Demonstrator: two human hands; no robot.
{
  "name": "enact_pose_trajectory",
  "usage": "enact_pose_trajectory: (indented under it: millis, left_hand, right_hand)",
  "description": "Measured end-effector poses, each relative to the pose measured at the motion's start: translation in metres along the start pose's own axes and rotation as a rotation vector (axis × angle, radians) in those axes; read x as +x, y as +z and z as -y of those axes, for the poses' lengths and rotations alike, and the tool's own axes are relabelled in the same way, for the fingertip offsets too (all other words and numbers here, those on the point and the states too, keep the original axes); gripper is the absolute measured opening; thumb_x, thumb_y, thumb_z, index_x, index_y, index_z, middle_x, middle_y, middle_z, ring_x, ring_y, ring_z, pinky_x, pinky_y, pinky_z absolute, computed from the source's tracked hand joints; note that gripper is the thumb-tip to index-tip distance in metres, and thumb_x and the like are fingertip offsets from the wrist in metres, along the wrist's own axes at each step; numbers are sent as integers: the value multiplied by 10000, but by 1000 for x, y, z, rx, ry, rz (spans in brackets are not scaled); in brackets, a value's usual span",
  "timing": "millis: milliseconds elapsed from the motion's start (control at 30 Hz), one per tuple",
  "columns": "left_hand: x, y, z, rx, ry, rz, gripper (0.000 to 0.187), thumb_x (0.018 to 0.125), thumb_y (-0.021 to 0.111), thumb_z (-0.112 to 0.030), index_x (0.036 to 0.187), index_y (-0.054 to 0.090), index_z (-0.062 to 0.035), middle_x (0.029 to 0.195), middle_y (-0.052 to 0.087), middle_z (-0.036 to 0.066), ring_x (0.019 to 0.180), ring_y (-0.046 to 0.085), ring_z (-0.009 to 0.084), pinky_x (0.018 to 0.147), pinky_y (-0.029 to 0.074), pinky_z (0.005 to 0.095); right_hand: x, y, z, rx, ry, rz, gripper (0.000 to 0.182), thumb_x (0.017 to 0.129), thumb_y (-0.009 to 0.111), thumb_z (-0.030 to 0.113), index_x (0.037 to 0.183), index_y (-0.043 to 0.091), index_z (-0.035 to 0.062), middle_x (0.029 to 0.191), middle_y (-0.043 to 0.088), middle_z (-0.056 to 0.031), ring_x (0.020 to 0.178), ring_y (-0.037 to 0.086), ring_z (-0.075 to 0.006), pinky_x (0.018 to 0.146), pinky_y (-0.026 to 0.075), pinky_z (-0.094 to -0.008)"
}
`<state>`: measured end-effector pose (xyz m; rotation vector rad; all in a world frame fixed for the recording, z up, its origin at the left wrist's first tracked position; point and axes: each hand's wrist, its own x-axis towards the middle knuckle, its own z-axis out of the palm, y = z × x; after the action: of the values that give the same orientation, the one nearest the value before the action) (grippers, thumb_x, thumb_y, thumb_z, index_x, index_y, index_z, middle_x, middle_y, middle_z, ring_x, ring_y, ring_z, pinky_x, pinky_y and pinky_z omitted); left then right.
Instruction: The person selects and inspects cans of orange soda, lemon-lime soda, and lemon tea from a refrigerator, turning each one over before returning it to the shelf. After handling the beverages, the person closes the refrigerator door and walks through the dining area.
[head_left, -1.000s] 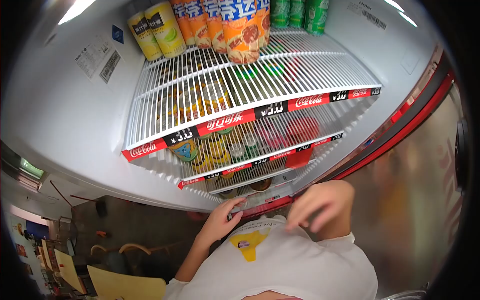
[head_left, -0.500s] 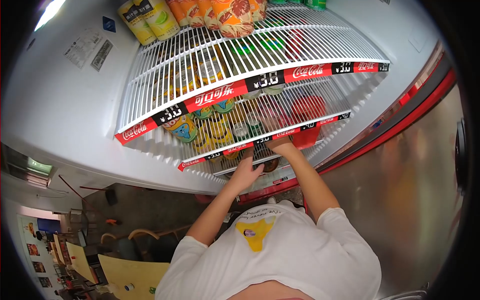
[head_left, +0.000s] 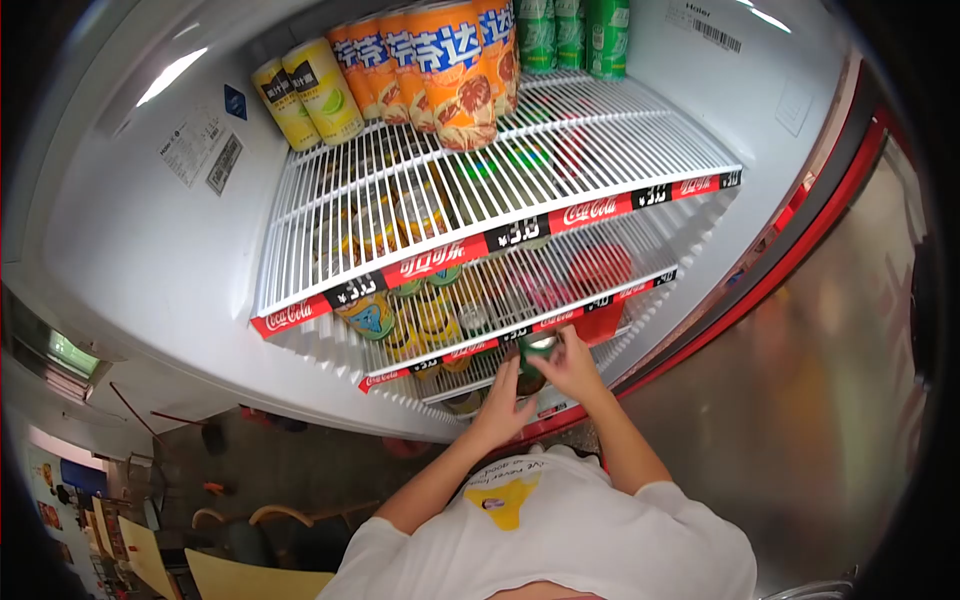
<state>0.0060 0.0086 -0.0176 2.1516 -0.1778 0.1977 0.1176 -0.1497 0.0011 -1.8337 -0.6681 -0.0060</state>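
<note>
My right hand (head_left: 572,368) is closed round the upper part of a green can (head_left: 540,344) with a pale silvery top, just below the front edge of a lower shelf. Beside it, my left hand (head_left: 500,412) has its fingers stretched toward the can and its thumb apart, fingertips close to the can's left side. The can's lower part is hidden behind my hands. Above my hands runs the lower shelf's red price strip (head_left: 466,351). Yellow cans (head_left: 436,312) stand behind that strip on the left.
The wire top shelf (head_left: 400,235) has a red-and-black price strip jutting over the lower ones. On it stand orange cans (head_left: 455,80), yellow cans (head_left: 325,95) and green cans (head_left: 606,40). White fridge walls flank the shelves; the red-edged door (head_left: 745,255) is at the right.
My right hand has come out from under the lower shelf, bringing the green can into view. My left hand has stayed close by. The view has tilted upward, showing more of the top shelf.
</note>
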Motion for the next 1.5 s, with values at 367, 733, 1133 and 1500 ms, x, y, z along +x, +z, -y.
enact_pose_trajectory:
  millis: [367, 733, 1133, 1500]
  left_hand:
    - [12, -110, -202, 104, 556, 136, 825, 812, 724, -79, 1508, 299, 40, 1581, 245, 260, 1451, 293, 448, 1166, 316, 480]
    - [44, -116, -236, 99, 757, -53, 809, 799, 726, -24, 1501, 326, 22, 1561, 261, 300, 1422, 362, 432, 1128, 377, 480]
    - [-27, -123, -150, -242, 49, 49, 626, 899, 592, 6, 1483, 370, -11, 1515, 427, 164, 1163, 629, 207, 994, 484, 352]
    - [-42, -121, -142, -266, 67, 49, 534, 911, 576, 7, 1428, 441, 3, 1397, 561, 141, 1076, 660, 192, 949, 505, 334]
  right_hand:
    - [6, -128, 182, 303, -992, -97, 621, 750, 865, 101, 1238, 481, 108, 1201, 577, -391, 1034, 671, -432, 811, 599, -433]
    - [123, -158, 272, -172, -1014, -556, 550, 835, 790, 102, 1259, 444, 45, 962, 642, -140, 776, 632, -145, 667, 538, -293]
    - [218, -185, 292, -250, -345, -206, 620, 860, 754, 230, 1355, 434, 38, 945, 664, -132, 606, 639, -143, 576, 531, -291]
    - [328, -178, 261, -838, -476, -273, 557, 848, 743, 175, 1314, 500, -9, 1184, 631, -242, 943, 675, -327, 830, 552, -408]
